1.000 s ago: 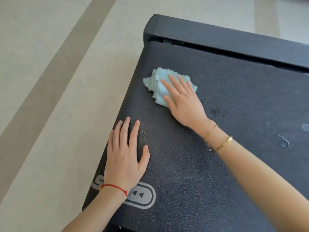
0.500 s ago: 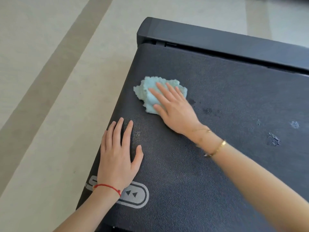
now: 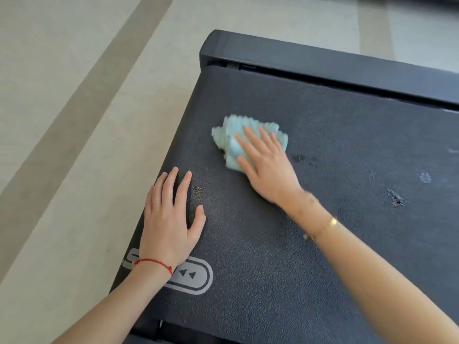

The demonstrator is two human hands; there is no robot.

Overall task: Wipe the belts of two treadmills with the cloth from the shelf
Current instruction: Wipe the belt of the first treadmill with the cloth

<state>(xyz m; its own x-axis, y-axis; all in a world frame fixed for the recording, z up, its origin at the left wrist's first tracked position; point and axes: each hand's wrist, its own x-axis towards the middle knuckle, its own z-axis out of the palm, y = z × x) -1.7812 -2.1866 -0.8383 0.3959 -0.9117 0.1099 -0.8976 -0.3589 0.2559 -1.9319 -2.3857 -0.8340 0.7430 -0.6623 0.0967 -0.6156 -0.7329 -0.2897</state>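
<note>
Near the middle of the view, a crumpled pale-blue cloth (image 3: pixel 248 140) is pressed flat against the dark textured belt (image 3: pixel 310 219) by the right hand (image 3: pixel 267 167), whose fingers lie straight and slightly spread over the fabric rather than curled round it. At about seven o'clock from the cloth, the left hand (image 3: pixel 171 217) is laid palm-down on the belt near its left edge, fingers extended and holding nothing; it appears to be used as a brace. A printed arrow mark (image 3: pixel 191 275) is seen just below that wrist. Toward three and four o'clock from the cloth, several spots and smudges (image 3: pixel 393 197) remain on the belt surface, so the wiping of this belt is judged to be under way but unfinished; the right-hand part looks not yet covered. At twelve o'clock the black end cover (image 3: pixel 323 63) of the treadmill is seen, with pale floor (image 3: pixel 74 120) at nine o'clock. No second treadmill can be identified, so that part of the task is presumed still outstanding.
</note>
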